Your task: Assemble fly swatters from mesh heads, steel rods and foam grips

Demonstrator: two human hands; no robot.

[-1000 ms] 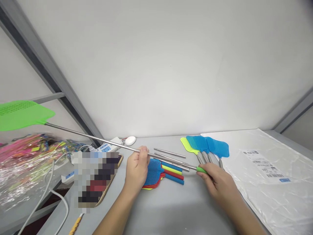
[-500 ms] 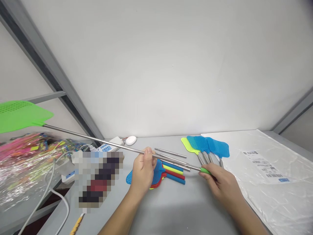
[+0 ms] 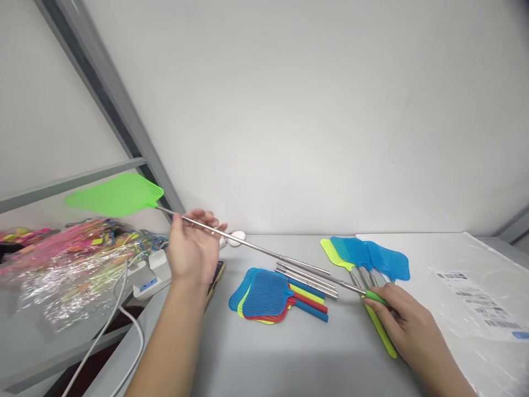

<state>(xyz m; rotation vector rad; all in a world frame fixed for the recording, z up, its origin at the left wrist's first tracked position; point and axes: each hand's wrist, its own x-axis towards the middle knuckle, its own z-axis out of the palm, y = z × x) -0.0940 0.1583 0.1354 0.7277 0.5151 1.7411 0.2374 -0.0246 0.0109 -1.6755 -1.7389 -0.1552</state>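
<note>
Green fly swatter (image 3: 119, 196) held
Handle (image 3: 376, 298) is clasped in right hand (image 3: 407, 320); left hand (image 3: 192, 252) is spread behind the shaft (image 3: 256, 247).

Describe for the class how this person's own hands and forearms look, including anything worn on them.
The left hand and right hand are ungloved, with no ring visible. The left forearm and right forearm show no sleeve, watch or bracelet within view. No markings can be made out; fine detail is blurred.
</note>
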